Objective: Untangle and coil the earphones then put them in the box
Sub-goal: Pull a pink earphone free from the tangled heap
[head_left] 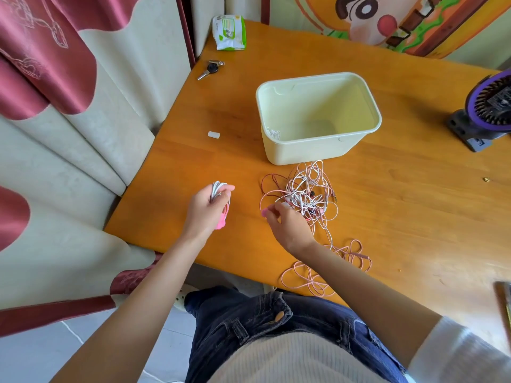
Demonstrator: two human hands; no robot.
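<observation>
While both arms reach out over the orange table (193,128), the left hand (207,210) at frame centre grips a neat white coil (217,189). The right hand (287,225) pinches cords at the edge of the tangled earphones (307,194), a pink, white and red knot just below the cream box (318,150).

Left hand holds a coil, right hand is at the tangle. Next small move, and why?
Probably carry the white coil in the left hand to the box and drop it in: it looks wound, the box stands open just beyond, and the right hand only pinches the tangle.
</observation>
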